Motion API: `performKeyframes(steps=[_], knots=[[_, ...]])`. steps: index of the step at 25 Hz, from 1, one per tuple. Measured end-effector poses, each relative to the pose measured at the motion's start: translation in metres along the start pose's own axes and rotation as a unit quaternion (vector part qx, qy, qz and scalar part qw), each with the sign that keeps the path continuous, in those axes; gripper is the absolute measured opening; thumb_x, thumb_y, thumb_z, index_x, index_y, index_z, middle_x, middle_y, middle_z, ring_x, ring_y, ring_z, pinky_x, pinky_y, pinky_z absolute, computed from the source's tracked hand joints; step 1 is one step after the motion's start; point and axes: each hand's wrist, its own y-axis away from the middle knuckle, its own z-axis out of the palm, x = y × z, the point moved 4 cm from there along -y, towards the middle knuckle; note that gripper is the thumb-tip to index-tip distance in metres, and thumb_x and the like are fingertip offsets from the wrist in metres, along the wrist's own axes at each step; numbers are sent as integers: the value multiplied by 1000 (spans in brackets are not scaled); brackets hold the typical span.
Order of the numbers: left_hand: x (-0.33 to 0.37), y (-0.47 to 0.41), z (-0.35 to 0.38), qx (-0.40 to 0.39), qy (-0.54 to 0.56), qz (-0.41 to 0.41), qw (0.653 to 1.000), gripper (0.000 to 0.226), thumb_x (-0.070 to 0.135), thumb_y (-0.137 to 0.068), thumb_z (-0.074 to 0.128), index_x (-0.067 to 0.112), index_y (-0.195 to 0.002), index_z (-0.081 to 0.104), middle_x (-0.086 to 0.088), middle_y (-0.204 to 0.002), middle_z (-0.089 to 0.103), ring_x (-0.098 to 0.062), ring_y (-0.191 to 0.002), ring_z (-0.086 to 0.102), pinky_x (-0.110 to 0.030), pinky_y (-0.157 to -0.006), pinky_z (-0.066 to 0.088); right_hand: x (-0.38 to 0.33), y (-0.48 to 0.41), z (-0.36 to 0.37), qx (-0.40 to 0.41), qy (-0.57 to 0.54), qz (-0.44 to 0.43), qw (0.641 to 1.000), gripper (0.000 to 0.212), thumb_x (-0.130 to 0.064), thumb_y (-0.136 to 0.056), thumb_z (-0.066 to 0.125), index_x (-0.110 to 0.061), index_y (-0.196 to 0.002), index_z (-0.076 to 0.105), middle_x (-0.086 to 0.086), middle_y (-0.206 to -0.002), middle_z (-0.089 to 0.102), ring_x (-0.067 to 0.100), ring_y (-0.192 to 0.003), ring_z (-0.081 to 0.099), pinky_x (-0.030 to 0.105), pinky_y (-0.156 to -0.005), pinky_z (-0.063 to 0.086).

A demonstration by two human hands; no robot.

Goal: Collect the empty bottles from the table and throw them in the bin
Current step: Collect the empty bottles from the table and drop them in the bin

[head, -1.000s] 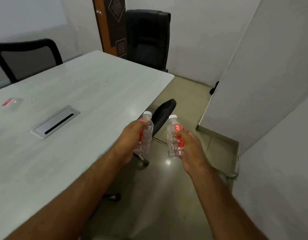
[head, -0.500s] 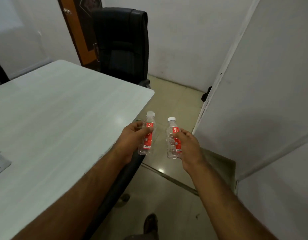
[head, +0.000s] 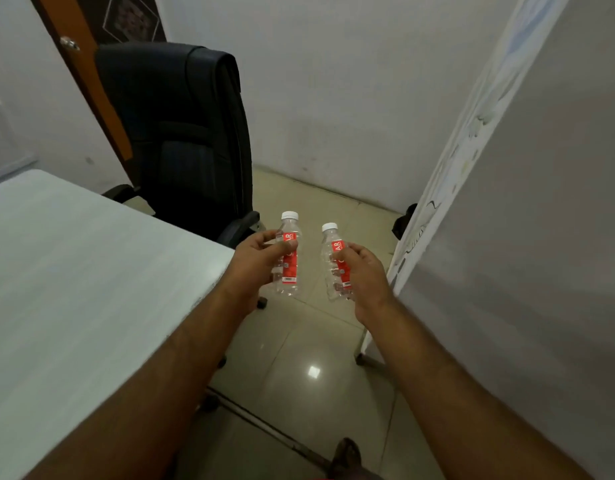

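Tiled floor (head: pixel 299 368) runs between a pale table (head: pixel 74 271) on the left and a white partition (head: pixel 524 202) on the right; a black office chair (head: pixel 181 140) stands at the table's end. Left hand (head: pixel 256 259) wraps around one capped bottle (head: pixel 289 258); right hand (head: pixel 363 275) grips a second bottle (head: pixel 333 261), both upright over the floor, just apart. Step: carrying. No bin is visible; the next move calls for locating it.
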Motion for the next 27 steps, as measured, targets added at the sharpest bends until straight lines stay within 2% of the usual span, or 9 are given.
performKeyframes(steps=[3, 5, 8, 13, 17, 22, 25, 27], knots=[[24, -86, 22, 25, 24, 8, 999, 45, 23, -89, 67, 12, -132, 57, -8, -116, 69, -19, -97, 70, -25, -68, 57, -39, -96, 10, -13, -10, -5, 1000, 16, -24, -93, 64, -13, -104, 65, 6, -85, 64, 18, -68, 57, 28, -58, 48], [33, -140, 24, 41, 33, 4, 999, 47, 21, -89, 68, 13, -134, 56, -9, -117, 69, -22, -100, 71, -33, -78, 59, -50, -152, 25, -19, -17, -6, 1000, 15, -22, -92, 65, -12, -103, 65, 5, -81, 63, 17, -65, 57, 26, -55, 47], [34, -238, 24, 45, 36, -10, 998, 50, 17, -86, 71, 17, -133, 56, -11, -114, 70, -27, -103, 71, -49, -91, 56, -56, -247, 53, -8, -19, -3, 1000, 26, -21, -90, 66, -8, -113, 62, 3, -82, 63, 15, -65, 58, 26, -55, 48], [40, -413, 21, 46, 36, -16, 998, 50, 16, -83, 76, 16, -129, 58, -11, -103, 70, -26, -94, 72, -46, -85, 59, -64, -408, 97, 15, -21, -10, 1000, 36, -19, -90, 66, -2, -120, 58, 5, -86, 66, 13, -66, 62, 28, -56, 52], [62, -535, 39, 46, 27, -58, 997, 48, 16, -81, 78, 13, -125, 60, -19, -109, 71, -31, -99, 71, -55, -94, 53, -101, -515, 109, 49, -27, -3, 998, 31, -11, -90, 66, -4, -119, 59, 5, -83, 67, 5, -55, 64, 23, -49, 51], [83, -682, 108, -34, -5, -69, 997, 50, 13, -81, 77, 9, -128, 59, -13, -99, 74, -27, -91, 71, -52, -94, 54, -139, -641, 72, 129, -48, -1, 990, 34, -13, -85, 74, -9, -115, 57, 14, -93, 69, 15, -66, 66, 29, -58, 53], [81, -765, 165, -77, -32, -74, 994, 43, 8, -84, 73, 6, -125, 60, -7, -87, 71, -20, -78, 67, -45, -89, 53, -151, -722, 36, 176, -70, -2, 982, 39, -15, -83, 77, -3, -116, 57, 14, -95, 69, 19, -73, 66, 33, -65, 55], [74, -829, 221, -114, -58, -85, 988, 37, 10, -86, 71, 5, -122, 62, -9, -87, 71, -21, -75, 66, -42, -83, 55, -152, -781, -4, 227, -95, 5, 969, 42, -17, -82, 78, -2, -116, 59, 14, -97, 70, 21, -77, 67, 36, -69, 56]])
